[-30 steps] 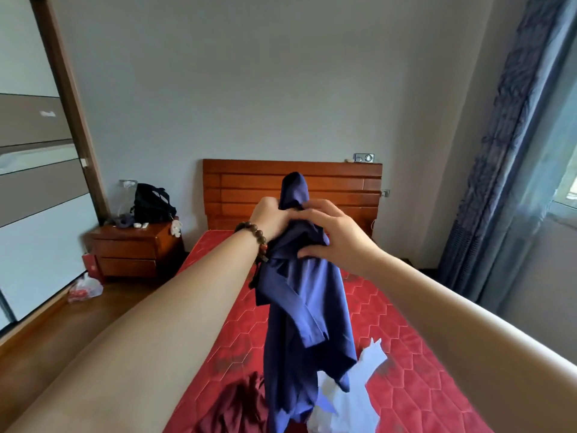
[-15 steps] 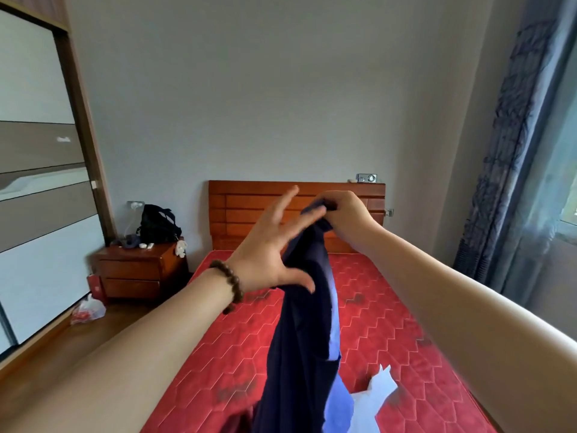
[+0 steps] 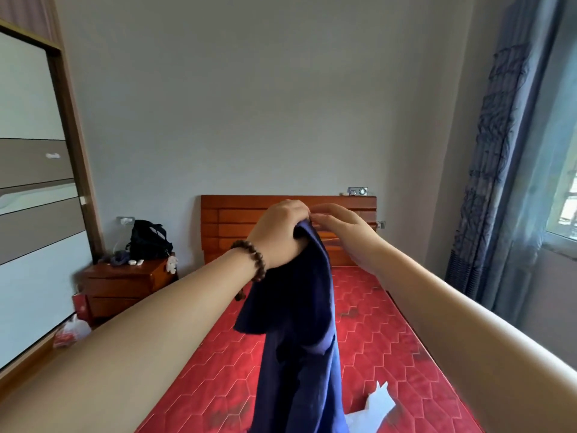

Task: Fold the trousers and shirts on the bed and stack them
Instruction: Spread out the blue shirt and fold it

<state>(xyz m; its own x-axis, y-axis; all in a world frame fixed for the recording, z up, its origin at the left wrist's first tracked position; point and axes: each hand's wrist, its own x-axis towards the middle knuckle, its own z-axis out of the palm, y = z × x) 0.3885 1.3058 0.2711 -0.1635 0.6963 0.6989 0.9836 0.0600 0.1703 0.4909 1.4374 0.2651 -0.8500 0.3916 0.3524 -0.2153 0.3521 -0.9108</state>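
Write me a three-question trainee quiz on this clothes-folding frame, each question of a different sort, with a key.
1. True or false: the navy garment lies flat on the red mattress.
2. Which hand grips the top of the navy garment? A) left hand B) right hand C) neither
3. Fill in: the white garment lies on the mattress to the ____ of the hanging navy one.

Key
1. False: it hangs in the air from the hand.
2. A: the left hand, with the bead bracelet, is curled round it; the right hand's fingers only reach its top edge.
3. right
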